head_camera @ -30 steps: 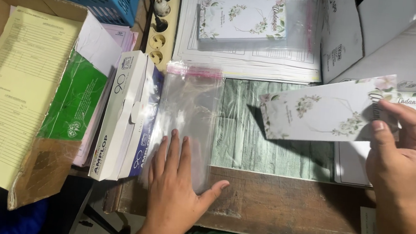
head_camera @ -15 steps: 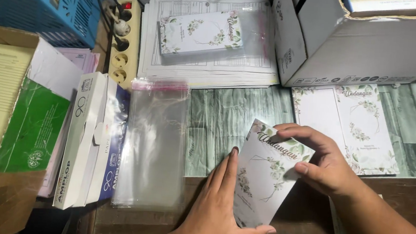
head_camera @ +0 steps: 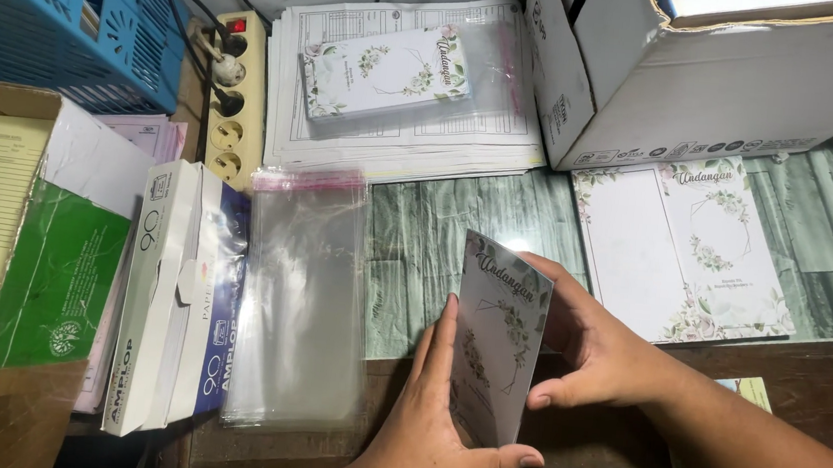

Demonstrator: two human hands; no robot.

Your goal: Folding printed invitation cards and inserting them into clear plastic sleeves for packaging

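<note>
A floral invitation card [head_camera: 498, 332] stands on edge, partly folded, between both my hands near the table's front edge. My left hand [head_camera: 431, 416] presses flat against its left face, thumb under the bottom edge. My right hand [head_camera: 598, 345] cups its right side with curled fingers. To the left lies a stack of clear plastic sleeves [head_camera: 300, 304] with a pink strip at the top. An open flat card sheet [head_camera: 686, 248] of the same print lies to the right.
A sleeved card [head_camera: 386, 71] rests on a pile of printed papers [head_camera: 394, 142] at the back. A white cardboard box [head_camera: 711, 79] stands at the back right. Envelope boxes [head_camera: 175, 293], a power strip [head_camera: 233, 98], a blue basket [head_camera: 44, 16] and a brown carton [head_camera: 3, 258] fill the left.
My right hand brought the card from the right down to the front of the table. My left hand left the plastic sleeves and joined it, and the card now stands folded upright.
</note>
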